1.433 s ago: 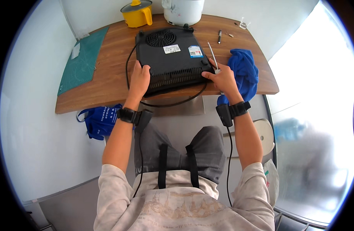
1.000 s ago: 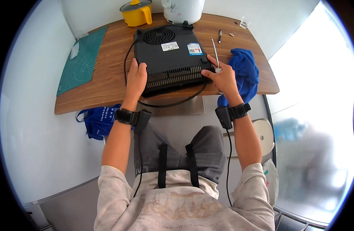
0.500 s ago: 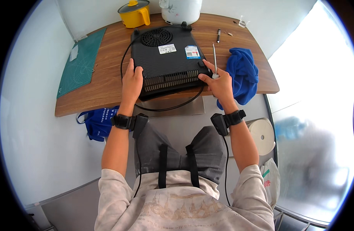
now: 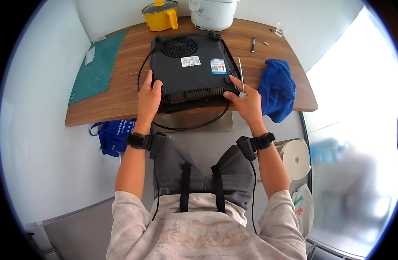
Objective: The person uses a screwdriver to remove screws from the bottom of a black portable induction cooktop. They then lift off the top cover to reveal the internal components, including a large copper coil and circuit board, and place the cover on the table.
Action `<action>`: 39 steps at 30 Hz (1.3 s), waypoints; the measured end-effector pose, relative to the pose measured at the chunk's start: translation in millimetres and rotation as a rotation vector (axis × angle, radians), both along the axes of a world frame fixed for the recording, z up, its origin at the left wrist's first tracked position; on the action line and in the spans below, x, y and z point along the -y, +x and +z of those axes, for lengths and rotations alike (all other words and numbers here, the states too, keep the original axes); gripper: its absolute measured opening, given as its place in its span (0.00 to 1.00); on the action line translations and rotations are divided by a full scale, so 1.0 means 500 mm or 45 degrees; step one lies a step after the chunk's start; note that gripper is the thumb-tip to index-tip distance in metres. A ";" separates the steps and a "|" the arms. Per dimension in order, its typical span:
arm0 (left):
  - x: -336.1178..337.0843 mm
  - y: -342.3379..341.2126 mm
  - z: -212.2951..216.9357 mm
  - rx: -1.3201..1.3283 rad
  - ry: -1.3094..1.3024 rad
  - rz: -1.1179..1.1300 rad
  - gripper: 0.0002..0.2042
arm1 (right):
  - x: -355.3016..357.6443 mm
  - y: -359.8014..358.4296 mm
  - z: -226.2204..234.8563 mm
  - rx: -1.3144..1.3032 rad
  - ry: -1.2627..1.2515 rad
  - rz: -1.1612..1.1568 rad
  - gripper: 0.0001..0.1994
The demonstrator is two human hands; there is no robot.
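An upside-down black induction cooker [image 4: 175,73] lies at the table's front edge, its round fan grille and labels facing up. My left hand [image 4: 150,97] grips its left side near the front corner, thumb on top. At the right front corner my right hand [image 4: 247,104] is closed on the cooker, thumb and index finger over the edge. Beside those fingers a thin metal shaft, apparently a screwdriver [image 4: 241,73], points away from me; its pale lower end rests against the hand. The cooker's black power cord [image 4: 194,128] loops below its front edge.
A blue cloth [image 4: 277,91] lies right of my right hand. Behind the cooker stand a yellow pot [image 4: 159,19] and a white cooking pot [image 4: 212,16]. A green cutting mat [image 4: 97,69] lies left; a black pen [image 4: 253,44] and small clear cup [image 4: 281,29] are at the back right.
The whole view has shifted slightly. Both hands keep their hold while the cooker moves a little leftward against the table, and its front vents look darker.
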State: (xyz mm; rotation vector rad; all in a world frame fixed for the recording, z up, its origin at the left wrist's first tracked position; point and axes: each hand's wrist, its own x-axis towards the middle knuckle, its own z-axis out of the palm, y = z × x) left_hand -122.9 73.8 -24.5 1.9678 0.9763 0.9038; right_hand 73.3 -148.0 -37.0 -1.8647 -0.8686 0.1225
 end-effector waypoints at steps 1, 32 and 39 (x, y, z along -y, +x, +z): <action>0.004 -0.002 0.003 -0.002 -0.034 -0.010 0.32 | 0.001 -0.008 0.009 -0.092 -0.047 -0.003 0.30; -0.018 -0.001 -0.025 0.303 -0.410 -0.129 0.27 | 0.005 -0.032 0.024 -0.190 -0.098 -0.078 0.27; -0.015 -0.006 -0.025 0.447 -0.442 -0.164 0.26 | 0.003 -0.034 0.040 -0.122 -0.068 -0.099 0.26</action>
